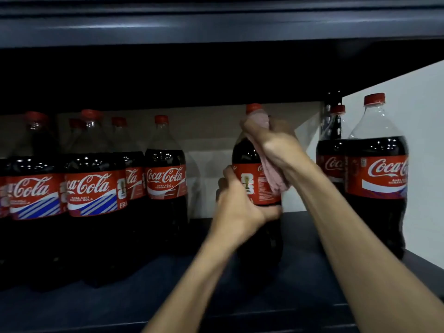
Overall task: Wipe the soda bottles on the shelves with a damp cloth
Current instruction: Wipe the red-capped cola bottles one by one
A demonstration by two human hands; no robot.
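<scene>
Here we are at the dark shelf (168, 284), and both hands are on one cola bottle (247, 155) standing right of the shelf's middle, in the open gap between the two groups of stock. The left hand (236, 207) comes up from below and grips the bottle at the lower edge of its red label, fingers (225, 175) curled round the left side and the thumb pressed across the front. The right hand (276, 145) is up high, its fingers (248, 126) closed round a pink cloth (276, 177) and clamping it against the bottle's neck and shoulder; the cloth bunches just under the red cap (253, 108) and trails down over the right part of the label. The bottle's base is deep in shadow, so I cannot tell whether it sits on the shelf or is lifted off it. Toward the left end of the shelf stands a tight cluster of bottles (91, 188), upright, red caps on, labels facing out, the nearest bottle (165, 179) of them well apart from the one being handled. At the right end, by the front edge, stands a large bottle (377, 176), upright, and a second bottle (332, 150) stands just behind it toward the back. Beyond them is a white wall (427, 140), and an upper shelf (216, 27) runs across overhead.
</scene>
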